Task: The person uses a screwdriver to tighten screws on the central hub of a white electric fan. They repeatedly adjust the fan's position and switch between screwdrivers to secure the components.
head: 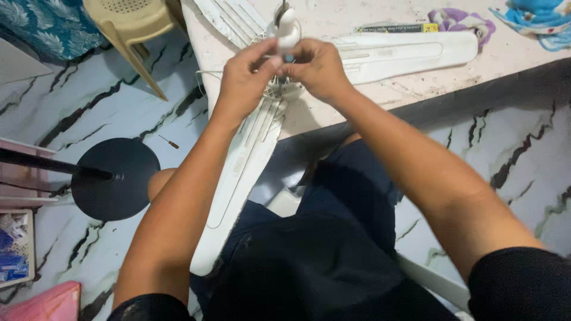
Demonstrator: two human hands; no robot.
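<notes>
A white ceiling fan lies on the table, with one blade (pixel 410 52) stretched right along the tabletop and another blade (pixel 238 178) hanging over the table edge toward my lap. My left hand (pixel 245 77) and my right hand (pixel 318 68) meet at the fan's hub, fingers pinched on a small white part (pixel 287 31) with wires at the hub. A third blade (pixel 235 19) points to the back left. The hub itself is mostly hidden by my hands.
A pale worn tabletop (pixel 416 89) carries a flat yellow-and-black package (pixel 398 28), a purple cloth (pixel 461 19) and a blue cloth (pixel 538 18). On the marbled floor stand a black round base with pole (pixel 116 178), a beige plastic chair (pixel 134 30) and a small screwdriver (pixel 169 141).
</notes>
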